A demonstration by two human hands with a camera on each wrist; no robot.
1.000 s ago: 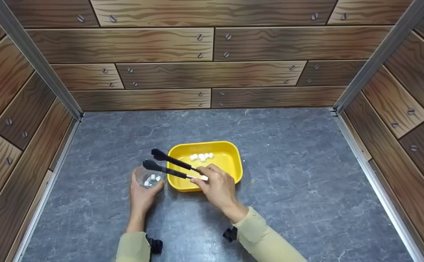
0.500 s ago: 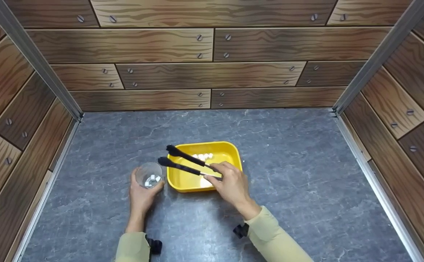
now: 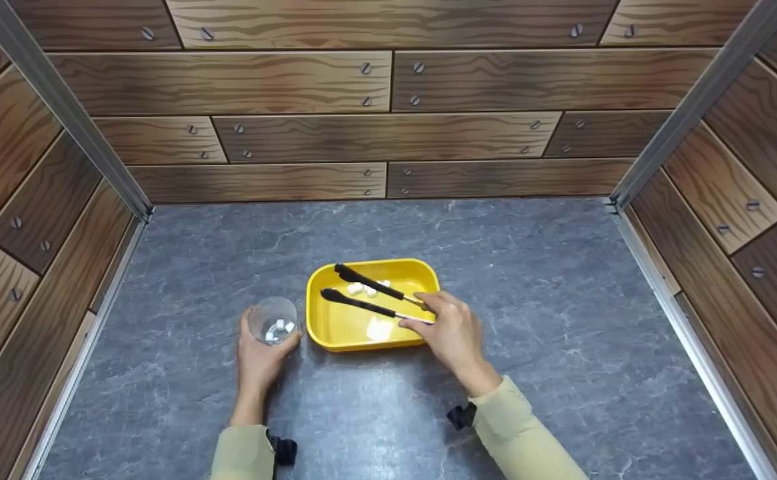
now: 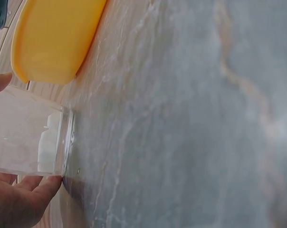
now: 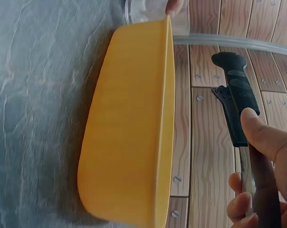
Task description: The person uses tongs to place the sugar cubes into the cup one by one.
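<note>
My left hand (image 3: 260, 357) grips a clear cup (image 3: 274, 307) that stands on the grey surface left of the yellow tray (image 3: 328, 328). Several white cubes (image 3: 288, 327) lie at the bottom of the cup; the left wrist view shows its base on the surface. My right hand (image 3: 454, 333) holds black-tipped metal tongs (image 3: 362, 305) above the tray, thumb on one arm and fingers on the other. The tips of the tongs stand apart, point left, and have nothing between them. Several white cubes (image 3: 355, 288) lie at the back of the tray, partly hidden behind the tongs.
Wood-patterned walls (image 3: 295, 137) enclose the grey surface (image 3: 528, 280) at the back and both sides, with metal strips along the corners and side edges. A tiny white speck lies on the surface right of the tray.
My right hand has moved right with the tongs, whose tips went from above the cup to above the tray. The left hand and cup have stayed put.
</note>
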